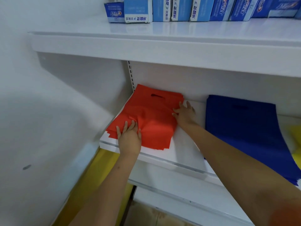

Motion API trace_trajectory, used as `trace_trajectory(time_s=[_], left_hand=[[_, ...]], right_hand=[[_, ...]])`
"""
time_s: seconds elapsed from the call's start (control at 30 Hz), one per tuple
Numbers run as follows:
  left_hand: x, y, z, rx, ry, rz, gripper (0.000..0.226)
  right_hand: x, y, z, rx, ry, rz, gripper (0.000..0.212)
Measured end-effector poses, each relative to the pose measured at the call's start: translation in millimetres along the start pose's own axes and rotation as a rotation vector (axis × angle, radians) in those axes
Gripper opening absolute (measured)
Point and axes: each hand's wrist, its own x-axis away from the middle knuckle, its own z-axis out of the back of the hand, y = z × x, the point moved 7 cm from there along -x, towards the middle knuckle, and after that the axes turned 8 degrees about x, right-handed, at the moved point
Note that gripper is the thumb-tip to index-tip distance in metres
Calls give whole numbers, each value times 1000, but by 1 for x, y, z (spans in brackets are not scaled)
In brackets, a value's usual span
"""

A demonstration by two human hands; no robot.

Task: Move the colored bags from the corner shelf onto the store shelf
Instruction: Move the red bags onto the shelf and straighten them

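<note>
The stack of red bags (pixel 149 118) lies flat at the left end of the store shelf (pixel 184 152), its far corner up against the back wall and its near edge just short of the shelf's front lip. I read this as the settling step: the red stack is already on the shelf and I am squaring it up, not carrying it.

My left hand (pixel 129 137) lies on the near left corner of the stack, fingers spread and fairly straight, pressing down; the fabric puckers just beside the thumb. My right hand (pixel 184 114) is at the stack's right edge, fingers splayed and pushing against it, gripping nothing that I can see.

The next move, as I judge it, calls for smoothing that pucker and nudging the fanned layers flush, since the near left corner shows stepped edges where the bags have slid apart. Then both hands come off.

The bags are thin, limp and bright red, with a slot handle cut near the far edge. To the right, apart from the red stack across a strip of bare shelf, lies a stack of blue bags (pixel 250 132), and beyond it a yellow one (pixel 295 137) at the frame's edge. Blue toothpaste boxes (pixel 179 9) stand on the shelf above.
</note>
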Motion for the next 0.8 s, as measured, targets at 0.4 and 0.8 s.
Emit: trace_trajectory(time_s=[0.4,0.8], left_hand=[[59,66,45,679,225,0,50],[144,328,-25,896,-187,-464,49]], right_hand=[[92,39,89,-686,417,-76,34],[306,306,155,-588,833,-569,31]])
